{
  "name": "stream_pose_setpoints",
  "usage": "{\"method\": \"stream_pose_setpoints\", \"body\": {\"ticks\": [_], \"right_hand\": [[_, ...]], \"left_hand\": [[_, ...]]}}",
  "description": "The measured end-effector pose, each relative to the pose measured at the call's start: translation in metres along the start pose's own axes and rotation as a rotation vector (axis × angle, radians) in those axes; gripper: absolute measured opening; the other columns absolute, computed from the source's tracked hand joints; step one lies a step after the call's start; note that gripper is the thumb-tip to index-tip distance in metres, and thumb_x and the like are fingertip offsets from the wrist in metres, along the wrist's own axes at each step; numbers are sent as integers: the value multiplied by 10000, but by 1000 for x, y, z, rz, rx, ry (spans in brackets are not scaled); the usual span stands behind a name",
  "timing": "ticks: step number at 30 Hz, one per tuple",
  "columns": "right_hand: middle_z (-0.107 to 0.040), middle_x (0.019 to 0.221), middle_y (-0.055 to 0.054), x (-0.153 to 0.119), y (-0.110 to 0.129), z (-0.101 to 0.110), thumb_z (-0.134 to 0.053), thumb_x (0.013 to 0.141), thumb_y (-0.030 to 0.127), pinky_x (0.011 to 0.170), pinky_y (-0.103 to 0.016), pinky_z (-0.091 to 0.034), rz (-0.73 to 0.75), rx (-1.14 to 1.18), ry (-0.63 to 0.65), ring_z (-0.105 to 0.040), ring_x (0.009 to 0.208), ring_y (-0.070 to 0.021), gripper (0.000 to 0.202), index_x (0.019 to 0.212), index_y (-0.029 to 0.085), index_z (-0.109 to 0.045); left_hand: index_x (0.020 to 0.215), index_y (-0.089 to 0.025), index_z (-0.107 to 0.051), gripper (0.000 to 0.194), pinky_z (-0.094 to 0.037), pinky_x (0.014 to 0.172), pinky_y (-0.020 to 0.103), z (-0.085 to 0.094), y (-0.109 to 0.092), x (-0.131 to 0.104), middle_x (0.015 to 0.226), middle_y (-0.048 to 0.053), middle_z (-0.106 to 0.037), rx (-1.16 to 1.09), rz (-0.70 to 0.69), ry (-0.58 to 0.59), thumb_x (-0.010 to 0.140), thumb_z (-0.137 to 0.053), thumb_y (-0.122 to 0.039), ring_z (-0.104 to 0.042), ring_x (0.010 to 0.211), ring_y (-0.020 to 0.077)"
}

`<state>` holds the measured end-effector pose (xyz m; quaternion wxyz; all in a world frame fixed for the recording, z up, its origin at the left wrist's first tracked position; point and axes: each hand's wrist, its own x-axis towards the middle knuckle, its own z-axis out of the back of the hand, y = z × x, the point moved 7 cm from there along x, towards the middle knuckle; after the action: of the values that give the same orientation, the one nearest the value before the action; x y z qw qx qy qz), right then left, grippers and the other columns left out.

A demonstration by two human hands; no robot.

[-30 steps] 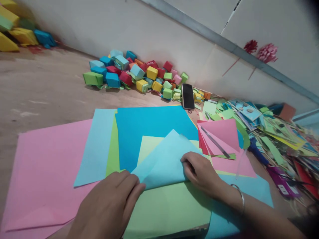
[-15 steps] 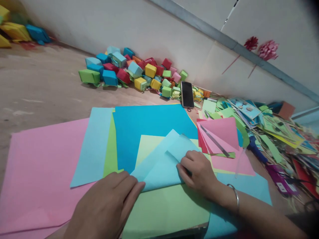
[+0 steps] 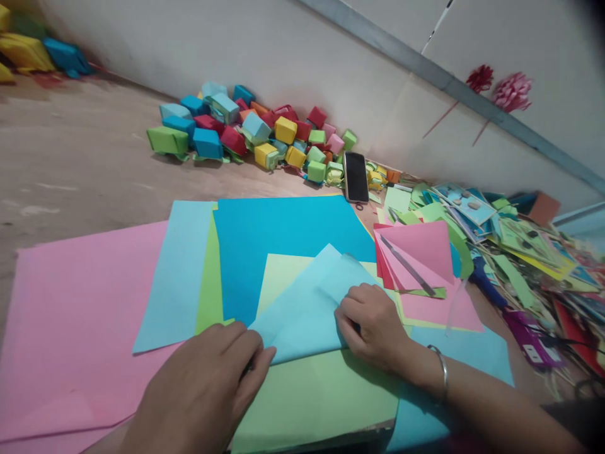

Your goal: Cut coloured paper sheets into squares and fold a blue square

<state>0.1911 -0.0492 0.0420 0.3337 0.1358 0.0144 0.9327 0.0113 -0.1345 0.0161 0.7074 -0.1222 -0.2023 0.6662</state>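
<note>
A folded sheet of light blue paper (image 3: 307,315) lies before me, its top coming to a point and its lower fold running between my hands. At its left corner, my left hand (image 3: 208,378) has its fingers closed on the paper, with a small gap showing beside the thumb. My right hand (image 3: 371,321) wears a bangle (image 3: 444,372) at the wrist and rests on the right part of the sheet. Its fingers are curled in and pressed to the paper; the fingertips are hidden. Underneath lies pale green paper (image 3: 316,397).
A blue sheet (image 3: 283,224) and a large pink sheet (image 3: 85,328) spread behind and left. A metal blade-like tool (image 3: 406,265) lies on pink paper pieces (image 3: 425,243) at right. Farther off are a phone (image 3: 356,178), a pile of small paper boxes (image 3: 208,144) and a glue gun (image 3: 486,284).
My left thumb has parted slightly from the fingers beside it. The right hand and the folded paper look almost unchanged; the view has shifted a little.
</note>
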Motion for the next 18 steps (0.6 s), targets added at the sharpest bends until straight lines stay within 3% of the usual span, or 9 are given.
{"method": "stream_pose_setpoints", "body": {"ticks": [5, 11, 18], "right_hand": [[-491, 605, -40, 0, 7, 3, -489, 849, 133, 620, -352, -172, 64, -103, -24, -317, 634, -163, 255, 599, 180, -497], [-436, 533, 5, 5, -8, -5, -467, 877, 161, 610, -309, -194, -59, 73, 106, -302, 566, -119, 346, 537, 175, -403], [-443, 518, 11, 4, -16, -10, -489, 883, 201, 613, -295, -218, -124, 118, 163, -329, 545, -112, 382, 520, 183, -370]], "left_hand": [[595, -244, -522, 460, -325, 570, 356, 1, -2, 1, 597, 10, -539, 34, -9, -36, 979, -352, -432, -541, 565, 213], [604, -244, -503, 442, -297, 594, 375, 1, -8, -1, 599, 5, -506, 100, -36, -90, 992, -333, -370, -516, 566, 214], [670, -239, -580, 405, -360, 622, 363, -4, -5, -6, 663, 30, -546, 77, -56, -49, 991, -373, -371, -503, 649, 221]]}}
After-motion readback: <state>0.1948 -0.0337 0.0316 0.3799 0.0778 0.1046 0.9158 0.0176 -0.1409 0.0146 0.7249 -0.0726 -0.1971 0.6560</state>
